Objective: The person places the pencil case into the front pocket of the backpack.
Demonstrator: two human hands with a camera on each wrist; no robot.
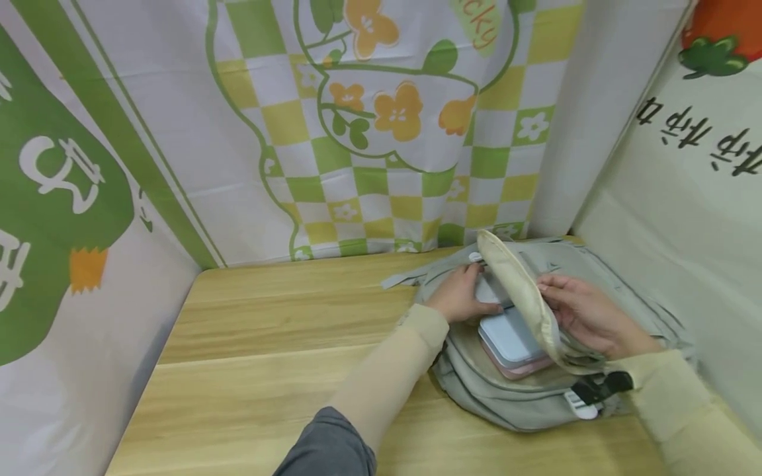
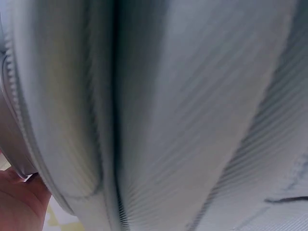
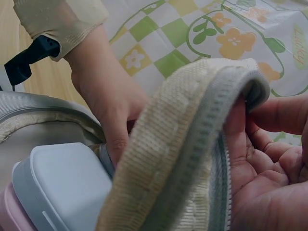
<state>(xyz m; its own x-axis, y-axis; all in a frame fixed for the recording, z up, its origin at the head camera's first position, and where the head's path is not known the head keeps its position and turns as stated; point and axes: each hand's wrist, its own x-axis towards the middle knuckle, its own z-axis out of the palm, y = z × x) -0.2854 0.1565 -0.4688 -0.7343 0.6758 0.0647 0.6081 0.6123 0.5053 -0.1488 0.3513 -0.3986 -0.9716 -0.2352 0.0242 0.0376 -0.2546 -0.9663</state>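
A grey-green backpack [image 1: 512, 413] lies on the table with its front compartment unzipped. My right hand [image 1: 589, 314] pinches the edge of the raised cream-lined flap [image 1: 518, 284]; in the right wrist view its thumb and fingers close on the zippered rim. Inside the opening, my left hand [image 1: 457, 295] grips a pale grey case [image 1: 489, 288], thumb on one side and fingers on the other. Next to it a light blue box [image 1: 510, 336] lies on top of a pink box [image 1: 526, 370]. The flap hides part of the boxes.
The wooden table [image 1: 268, 370] extends to the left of the backpack. A patterned cloth [image 1: 393, 192] hangs behind it, and a cream cloth wall [image 1: 673, 218] stands close at the right. A black buckle [image 1: 601, 389] and a strap [image 1: 399, 279] lie at the bag's edges.
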